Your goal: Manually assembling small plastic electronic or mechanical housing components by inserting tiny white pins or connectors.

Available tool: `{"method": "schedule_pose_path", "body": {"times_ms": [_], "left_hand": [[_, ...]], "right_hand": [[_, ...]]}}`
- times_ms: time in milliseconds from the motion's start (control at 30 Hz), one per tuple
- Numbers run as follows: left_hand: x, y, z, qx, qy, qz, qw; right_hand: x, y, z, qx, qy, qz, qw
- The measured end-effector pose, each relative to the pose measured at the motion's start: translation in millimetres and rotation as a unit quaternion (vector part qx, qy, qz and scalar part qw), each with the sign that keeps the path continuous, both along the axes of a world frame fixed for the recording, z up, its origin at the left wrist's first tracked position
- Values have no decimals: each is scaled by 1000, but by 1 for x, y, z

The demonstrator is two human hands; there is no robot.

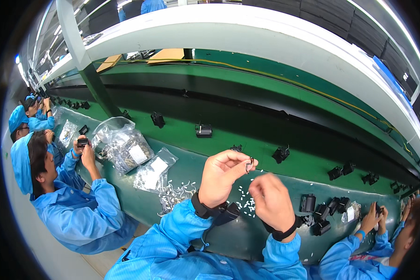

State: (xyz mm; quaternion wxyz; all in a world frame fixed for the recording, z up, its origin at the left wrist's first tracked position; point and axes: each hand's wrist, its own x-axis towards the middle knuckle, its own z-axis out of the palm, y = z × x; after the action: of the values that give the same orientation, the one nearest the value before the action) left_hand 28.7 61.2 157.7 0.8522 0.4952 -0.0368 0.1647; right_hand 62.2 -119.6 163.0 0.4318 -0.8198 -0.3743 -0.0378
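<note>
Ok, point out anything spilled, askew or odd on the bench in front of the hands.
Small white pieces lie scattered loose on the green bench, not in a bag or tray. Beside them, bent metal clips spill from a clear bag. The left hand pinches a small dark clip; the right hand is blurred.

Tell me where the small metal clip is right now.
In the head view, the small metal clip is pinched in the left hand fingertips, raised just left of the right hand, above the white pieces scattered on the green bench.
</note>
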Motion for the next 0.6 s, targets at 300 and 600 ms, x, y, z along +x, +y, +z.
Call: {"method": "schedule_pose_path", "body": {"times_ms": [300, 600], "left_hand": [[-5, 10, 4, -152, 15, -100, 983], [3, -20, -16, -135, 28, -153, 979]], "right_hand": [[18, -6, -4, -61, 50, 15, 997], [-3, 0, 18, 165, -175, -111, 964]]}}
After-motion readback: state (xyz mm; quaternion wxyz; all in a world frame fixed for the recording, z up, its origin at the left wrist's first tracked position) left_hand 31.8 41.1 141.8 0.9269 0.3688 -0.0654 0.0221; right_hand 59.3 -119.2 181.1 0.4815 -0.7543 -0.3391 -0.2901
